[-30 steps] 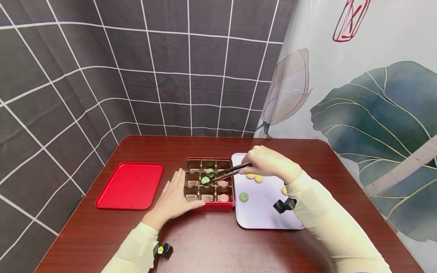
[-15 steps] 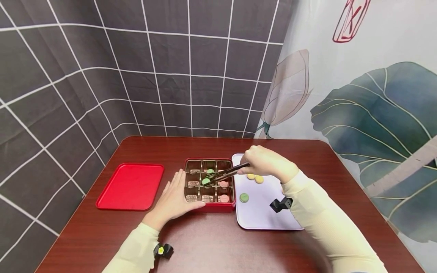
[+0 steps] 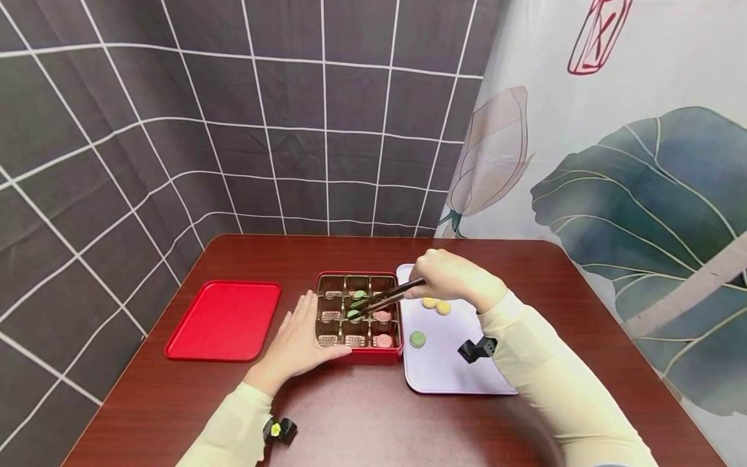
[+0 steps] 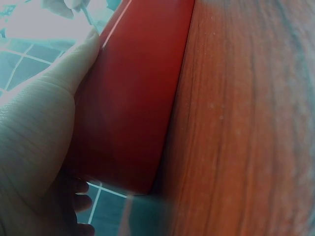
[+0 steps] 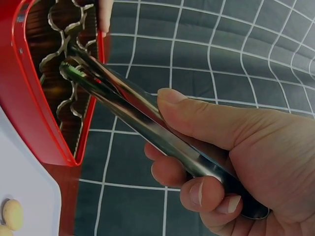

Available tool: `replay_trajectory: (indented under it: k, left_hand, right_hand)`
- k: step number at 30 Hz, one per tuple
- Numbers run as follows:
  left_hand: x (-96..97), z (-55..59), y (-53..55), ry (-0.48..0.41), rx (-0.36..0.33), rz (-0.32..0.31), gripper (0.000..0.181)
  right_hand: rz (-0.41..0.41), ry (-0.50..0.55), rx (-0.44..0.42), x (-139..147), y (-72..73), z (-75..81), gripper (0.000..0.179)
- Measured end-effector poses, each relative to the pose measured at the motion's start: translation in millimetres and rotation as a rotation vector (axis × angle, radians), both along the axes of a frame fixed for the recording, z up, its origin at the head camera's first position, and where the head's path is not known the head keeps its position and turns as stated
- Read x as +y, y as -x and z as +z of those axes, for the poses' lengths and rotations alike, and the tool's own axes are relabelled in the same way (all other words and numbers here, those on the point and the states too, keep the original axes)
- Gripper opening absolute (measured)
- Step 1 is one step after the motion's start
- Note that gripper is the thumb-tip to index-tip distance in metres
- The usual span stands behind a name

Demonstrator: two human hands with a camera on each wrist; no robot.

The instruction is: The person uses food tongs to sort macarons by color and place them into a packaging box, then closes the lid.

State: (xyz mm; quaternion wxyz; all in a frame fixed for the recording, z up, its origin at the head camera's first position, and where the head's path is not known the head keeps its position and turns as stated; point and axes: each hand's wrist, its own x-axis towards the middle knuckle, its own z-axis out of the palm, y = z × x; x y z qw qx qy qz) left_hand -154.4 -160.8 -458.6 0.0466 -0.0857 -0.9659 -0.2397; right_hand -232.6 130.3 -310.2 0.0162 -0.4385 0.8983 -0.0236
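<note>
Head view: box (image 3: pixel 370 355) at ctr; we see L hand (image 3: pixel 294 340) flat along its left edge, fingers straight, R hand (image 3: pixel 452 277) gripping tongs (image 3: pixel 390 298), tips over a green macaron (image 3: pixel 353 315), part hidden, in the mid compartment. Tray (image 3: pixel 443 376), right of ctr, is part covered by R sleeve (image 3: pixel 543 363).

L wrist view: upper left washed out; we see box cut off at top.

R wrist view: tongs' tips upper left; we can't tell if they touch the macaron.

The box (image 3: pixel 373 356) is red, the curtain (image 3: pixel 294 155) white-gridded grey.
</note>
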Motion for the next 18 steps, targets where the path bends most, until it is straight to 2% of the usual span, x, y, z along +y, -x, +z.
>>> replay_trajectory:
  k: [5,11,18]
  left_hand:
    - [-0.5,-1.2,0.7,0.001,0.005,-0.003,0.126]
    - [-0.6,-1.6,1.2,0.006,0.002,-0.007,0.128]
    - [-0.4,0.1,0.9,0.005,-0.002,-0.005,0.128]
  right_hand:
    - [-0.006,-0.002,-0.005,1,-0.6,0.3,0.020]
    - [-0.052,0.004,-0.049,7,-4.1,1.6,0.023]
    - [-0.061,0.147,-0.082,31,-10.3,-8.3,0.015]
